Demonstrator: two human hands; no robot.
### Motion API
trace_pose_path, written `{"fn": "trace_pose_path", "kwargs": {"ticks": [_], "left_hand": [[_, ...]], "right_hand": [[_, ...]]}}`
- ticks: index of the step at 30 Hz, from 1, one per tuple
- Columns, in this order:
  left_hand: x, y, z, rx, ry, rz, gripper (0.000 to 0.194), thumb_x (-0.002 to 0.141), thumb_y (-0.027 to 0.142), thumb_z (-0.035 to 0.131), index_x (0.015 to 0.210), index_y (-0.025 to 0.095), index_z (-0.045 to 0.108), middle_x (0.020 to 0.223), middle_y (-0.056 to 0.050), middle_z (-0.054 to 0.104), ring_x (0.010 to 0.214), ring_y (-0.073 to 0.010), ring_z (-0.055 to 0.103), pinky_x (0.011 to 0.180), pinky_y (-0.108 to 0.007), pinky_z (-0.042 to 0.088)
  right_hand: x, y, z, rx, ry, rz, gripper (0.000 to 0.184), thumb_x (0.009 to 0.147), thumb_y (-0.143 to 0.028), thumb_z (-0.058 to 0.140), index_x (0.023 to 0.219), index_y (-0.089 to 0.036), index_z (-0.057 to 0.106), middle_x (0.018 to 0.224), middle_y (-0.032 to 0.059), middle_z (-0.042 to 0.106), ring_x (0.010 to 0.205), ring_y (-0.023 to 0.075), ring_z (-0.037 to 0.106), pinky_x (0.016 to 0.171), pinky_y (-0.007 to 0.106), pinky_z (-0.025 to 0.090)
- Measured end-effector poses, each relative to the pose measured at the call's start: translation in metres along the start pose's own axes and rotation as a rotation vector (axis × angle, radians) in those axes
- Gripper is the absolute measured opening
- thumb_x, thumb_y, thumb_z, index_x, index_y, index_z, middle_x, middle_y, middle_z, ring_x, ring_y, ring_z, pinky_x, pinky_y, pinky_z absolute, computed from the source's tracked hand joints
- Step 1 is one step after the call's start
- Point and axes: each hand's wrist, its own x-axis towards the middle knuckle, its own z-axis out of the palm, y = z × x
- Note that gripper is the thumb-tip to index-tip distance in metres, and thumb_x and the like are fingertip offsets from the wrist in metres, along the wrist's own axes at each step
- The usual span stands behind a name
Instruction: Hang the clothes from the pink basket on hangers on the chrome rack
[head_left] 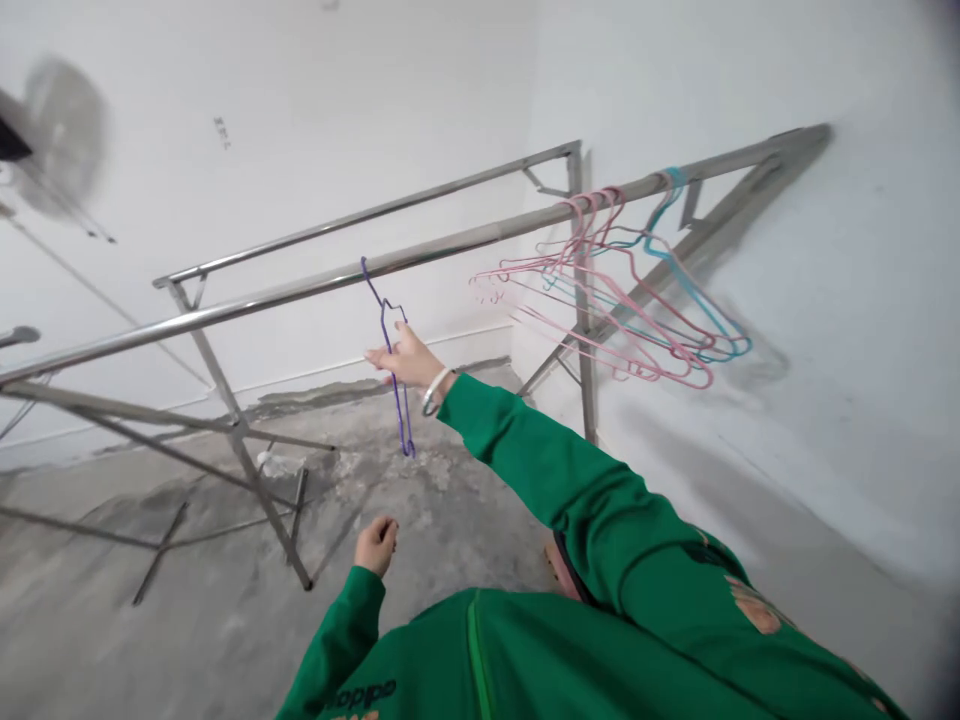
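My right hand (405, 358) reaches out in a green sleeve, with a white bangle at the wrist. It grips a thin purple wire hanger (395, 400), which hangs almost upright. The hanger's hook is up at the front steel rail (420, 245) of a drying rack, and I cannot tell whether it rests on the rail. Farther right on that rail hang several pink hangers (600, 290) and a light blue hanger (697, 300). Low in the view, my left hand (377, 545) is curled closed, holding nothing, above the concrete floor.
The steel rack's second rail (360, 215) runs behind the front one, and its crossed legs (240, 440) stand on the patchy concrete floor (420, 500). White walls (787, 450) meet at the back. A blurred wall fan (64, 135) sits at the upper left.
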Motion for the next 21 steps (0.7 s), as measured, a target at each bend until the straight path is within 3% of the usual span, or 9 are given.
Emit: {"fn": "trace_pose_path", "kwargs": {"ticks": [2, 4, 7, 12, 15, 18, 21], "left_hand": [[0.005, -0.005, 0.005, 0.007, -0.065, 0.055, 0.033, 0.067, 0.053, 0.05, 0.066, 0.021, 0.055, 0.045, 0.004, 0.046, 0.046, -0.0126, 0.048, 0.054, -0.025, 0.041], [0.006, -0.013, 0.009, 0.016, -0.147, 0.089, 0.038, 0.068, 0.058, 0.048, 0.068, 0.02, 0.056, 0.046, 0.004, 0.047, 0.046, -0.0131, 0.049, 0.053, -0.026, 0.042], [0.005, -0.025, 0.007, 0.034, -0.246, 0.108, 0.046, 0.068, 0.065, 0.047, 0.069, 0.02, 0.056, 0.046, 0.003, 0.047, 0.046, -0.0139, 0.051, 0.052, -0.026, 0.044], [0.009, -0.035, -0.002, 0.061, -0.313, 0.117, 0.048, 0.069, 0.067, 0.046, 0.07, 0.02, 0.055, 0.046, 0.003, 0.049, 0.047, -0.0148, 0.053, 0.054, -0.027, 0.045], [0.012, -0.03, 0.001, 0.1, -0.347, 0.115, 0.042, 0.069, 0.061, 0.048, 0.067, 0.021, 0.055, 0.045, 0.003, 0.05, 0.045, -0.015, 0.053, 0.052, -0.027, 0.044], [0.011, -0.018, 0.01, 0.177, -0.399, 0.1, 0.029, 0.069, 0.049, 0.053, 0.061, 0.021, 0.055, 0.042, 0.003, 0.049, 0.045, -0.015, 0.052, 0.052, -0.026, 0.042], [0.007, -0.009, 0.021, 0.275, -0.455, 0.074, 0.019, 0.073, 0.034, 0.053, 0.06, 0.021, 0.056, 0.045, 0.002, 0.052, 0.051, -0.0148, 0.055, 0.056, -0.024, 0.041]], "right_hand": [[0.015, -0.008, 0.007, 0.098, 0.063, 0.08, 0.045, 0.084, -0.012, 0.057, 0.125, -0.014, 0.041, 0.074, -0.0009, 0.06, 0.048, 0.0054, 0.047, 0.04, 0.015, 0.039], [0.017, -0.013, -0.004, 0.173, 0.144, 0.097, 0.018, 0.087, -0.003, 0.043, 0.099, -0.013, 0.052, 0.057, -0.0065, 0.049, 0.037, 0.0016, 0.03, 0.033, 0.012, 0.022], [0.0, -0.024, -0.05, 0.21, 0.272, 0.045, 0.02, 0.088, 0.001, 0.038, 0.082, -0.012, 0.052, 0.052, -0.0069, 0.046, 0.034, 0.0001, 0.024, 0.032, 0.011, 0.016], [-0.037, -0.047, -0.156, 0.056, 0.382, 0.068, 0.016, 0.087, 0.0, 0.044, 0.08, -0.008, 0.056, 0.055, -0.0016, 0.053, 0.036, -0.0004, 0.024, 0.033, 0.011, 0.016], [-0.048, -0.057, -0.205, -0.101, 0.501, 0.045, 0.016, 0.087, -0.001, 0.046, 0.078, -0.01, 0.056, 0.055, -0.0021, 0.052, 0.038, 0.0011, 0.025, 0.034, 0.012, 0.02], [-0.062, -0.056, -0.232, -0.336, 0.617, 0.012, 0.012, 0.088, -0.005, 0.047, 0.081, -0.011, 0.056, 0.059, -0.0018, 0.053, 0.043, 0.0036, 0.034, 0.043, 0.018, 0.039], [-0.097, -0.034, -0.242, -0.713, 0.724, -0.097, 0.008, 0.086, -0.011, 0.056, 0.094, -0.011, 0.057, 0.077, 0.0031, 0.06, 0.068, 0.0117, 0.056, 0.074, 0.036, 0.055]]}}
